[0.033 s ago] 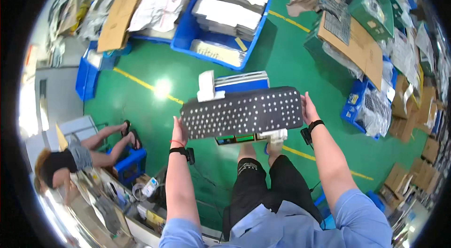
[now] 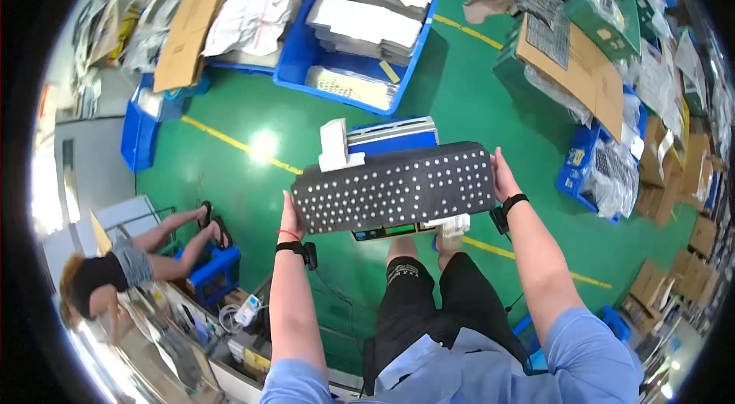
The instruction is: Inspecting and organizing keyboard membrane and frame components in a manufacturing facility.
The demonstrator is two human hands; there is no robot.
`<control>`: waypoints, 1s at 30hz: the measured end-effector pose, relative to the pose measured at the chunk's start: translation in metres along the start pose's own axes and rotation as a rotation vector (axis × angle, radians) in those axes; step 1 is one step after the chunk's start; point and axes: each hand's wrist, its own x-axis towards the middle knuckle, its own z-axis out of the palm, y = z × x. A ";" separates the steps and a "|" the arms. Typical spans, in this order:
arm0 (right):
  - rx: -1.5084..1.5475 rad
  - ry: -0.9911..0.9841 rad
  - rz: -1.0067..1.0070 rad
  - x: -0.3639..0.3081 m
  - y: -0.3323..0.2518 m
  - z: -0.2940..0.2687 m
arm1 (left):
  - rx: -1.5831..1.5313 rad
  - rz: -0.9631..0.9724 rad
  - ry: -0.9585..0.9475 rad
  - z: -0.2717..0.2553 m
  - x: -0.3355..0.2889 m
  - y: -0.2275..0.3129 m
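Between both hands is a long, thick black slab (image 2: 394, 188), perhaps a stack of sheets, its upper face covered with rows of small white dots. My left hand (image 2: 292, 214) grips its left end, the thumb along the edge and the other fingers mostly hidden. At the right end my right hand (image 2: 504, 177) holds it the same way, the thumb pointing up. Under the slab stands a device like a bench scale (image 2: 394, 136), with a blue and grey top and a dark display strip, mostly covered. White folded pieces (image 2: 334, 145) lie at its left, partly behind the slab.
Beyond stands a blue bin (image 2: 413, 71) with stacked white sheets. Cardboard (image 2: 200, 25) leans at the left. A green crate (image 2: 605, 10), a blue crate (image 2: 574, 171) and cartons (image 2: 657, 197) are at the right. A seated person (image 2: 107, 274) is at a bench on the lower left.
The slab has come slightly nearer to me, with both hands still on its ends. More of the scale's display strip is covered now.
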 end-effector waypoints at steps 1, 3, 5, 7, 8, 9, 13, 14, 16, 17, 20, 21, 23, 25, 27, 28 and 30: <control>0.146 -0.300 0.097 -0.006 -0.005 0.022 | 0.006 -0.020 0.001 -0.011 0.003 0.005; 0.111 -0.258 0.205 -0.020 -0.019 0.049 | -0.008 -0.063 -0.038 -0.013 0.014 0.012; 0.077 -0.196 0.266 -0.042 -0.044 0.071 | 0.003 -0.092 -0.063 -0.002 0.015 0.016; 0.157 -0.188 0.219 -0.058 -0.050 0.047 | 0.034 -0.134 -0.048 0.032 0.008 0.022; 0.191 -0.178 0.171 -0.064 -0.050 0.048 | 0.042 -0.122 -0.079 0.045 0.001 0.027; 0.162 -0.157 0.143 -0.064 -0.049 0.056 | -0.019 -0.070 -0.110 0.033 -0.003 0.027; 0.154 -0.089 0.225 -0.087 -0.061 0.068 | 0.020 -0.059 -0.072 0.039 -0.022 0.038; 0.178 -0.043 0.264 -0.096 -0.068 0.072 | 0.036 -0.030 -0.089 0.058 -0.032 0.043; 0.108 0.045 0.229 -0.112 -0.081 0.081 | 0.029 -0.031 -0.138 0.067 -0.041 0.049; 0.195 -0.052 0.271 -0.115 -0.079 0.072 | 0.015 -0.041 -0.177 0.075 -0.045 0.052; 0.298 -0.042 0.326 -0.132 -0.073 0.062 | 0.096 -0.068 -0.113 0.086 -0.055 0.055; 0.249 -0.005 0.290 -0.143 -0.074 0.059 | 0.102 -0.089 -0.104 0.089 -0.058 0.055; 0.243 -0.013 0.267 -0.155 -0.056 0.033 | 0.147 -0.097 -0.129 0.106 -0.068 0.049; 0.287 -0.029 0.258 -0.180 -0.039 0.001 | 0.178 -0.105 -0.154 0.123 -0.085 0.035; 0.350 0.039 0.171 -0.220 -0.042 -0.032 | 0.238 -0.139 -0.194 0.154 -0.109 0.018; 0.364 0.040 0.151 -0.246 -0.047 -0.049 | 0.249 -0.151 -0.238 0.167 -0.119 0.008; 0.376 0.239 0.204 -0.309 -0.075 -0.081 | 0.279 -0.168 -0.287 0.200 -0.137 -0.014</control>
